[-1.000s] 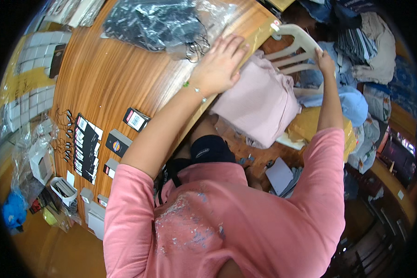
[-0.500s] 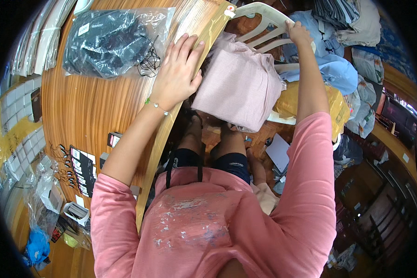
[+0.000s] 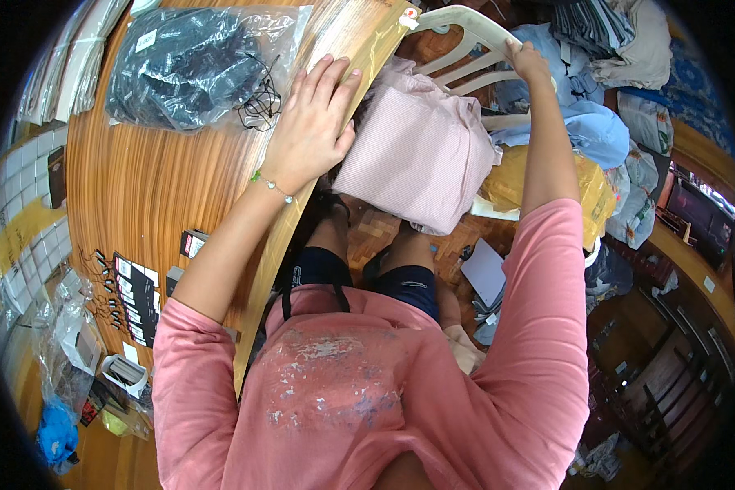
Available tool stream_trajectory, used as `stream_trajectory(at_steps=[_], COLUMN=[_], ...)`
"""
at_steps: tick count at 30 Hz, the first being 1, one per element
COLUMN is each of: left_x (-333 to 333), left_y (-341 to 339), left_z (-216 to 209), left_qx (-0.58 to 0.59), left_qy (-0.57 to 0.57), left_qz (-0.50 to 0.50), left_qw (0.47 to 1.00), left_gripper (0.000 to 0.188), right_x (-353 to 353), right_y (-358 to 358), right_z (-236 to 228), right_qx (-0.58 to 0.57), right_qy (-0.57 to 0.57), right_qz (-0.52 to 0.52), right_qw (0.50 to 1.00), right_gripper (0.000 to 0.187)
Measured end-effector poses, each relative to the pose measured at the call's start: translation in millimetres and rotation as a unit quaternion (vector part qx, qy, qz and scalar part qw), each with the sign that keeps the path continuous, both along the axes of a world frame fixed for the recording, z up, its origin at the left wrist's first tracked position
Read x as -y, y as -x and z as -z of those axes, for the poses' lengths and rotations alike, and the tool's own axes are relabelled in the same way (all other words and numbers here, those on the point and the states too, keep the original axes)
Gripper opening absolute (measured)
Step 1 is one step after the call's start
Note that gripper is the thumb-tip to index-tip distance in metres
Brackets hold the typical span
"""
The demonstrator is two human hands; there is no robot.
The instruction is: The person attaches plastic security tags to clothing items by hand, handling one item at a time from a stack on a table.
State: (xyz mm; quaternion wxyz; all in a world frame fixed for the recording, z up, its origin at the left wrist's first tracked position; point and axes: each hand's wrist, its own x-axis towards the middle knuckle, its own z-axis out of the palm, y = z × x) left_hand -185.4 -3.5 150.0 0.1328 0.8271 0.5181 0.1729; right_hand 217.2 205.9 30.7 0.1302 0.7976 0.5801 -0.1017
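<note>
My left hand lies flat on the wooden table at its right edge, fingers stretched out and holding nothing. Close to its fingertips is a clear plastic bag of dark clothing, with thin black strings bunched at one end. My right hand is closed over the top of a white plastic chair, on its backrest. A pile of folded pink striped cloth rests on the chair, between my arms.
A yellow plastic package and light blue clothes lie right of the chair. Black tags with cords and a small white bin are at the table's near left. Papers lie on the floor.
The view has shifted slightly and my legs have moved a little. Both hands keep their places, the left on the table and the right on the chair.
</note>
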Motion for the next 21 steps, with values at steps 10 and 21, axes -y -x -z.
stream_trajectory(at_steps=[10,21], left_x=[-1,-2], left_y=[1,-10], left_z=[2,-13], left_qx=[0.001,-0.015], left_qy=[-0.005,0.038], left_qz=[0.002,-0.009], left_qw=[1.0,0.999], left_gripper=[0.058,0.062], right_x=[11,33], right_y=[15,-84], right_z=[-16,-55], right_qx=[0.012,0.065], right_qy=[-0.022,-0.297], right_qz=[-0.005,-0.131], right_qw=[1.0,0.944], right_gripper=[0.065,0.04])
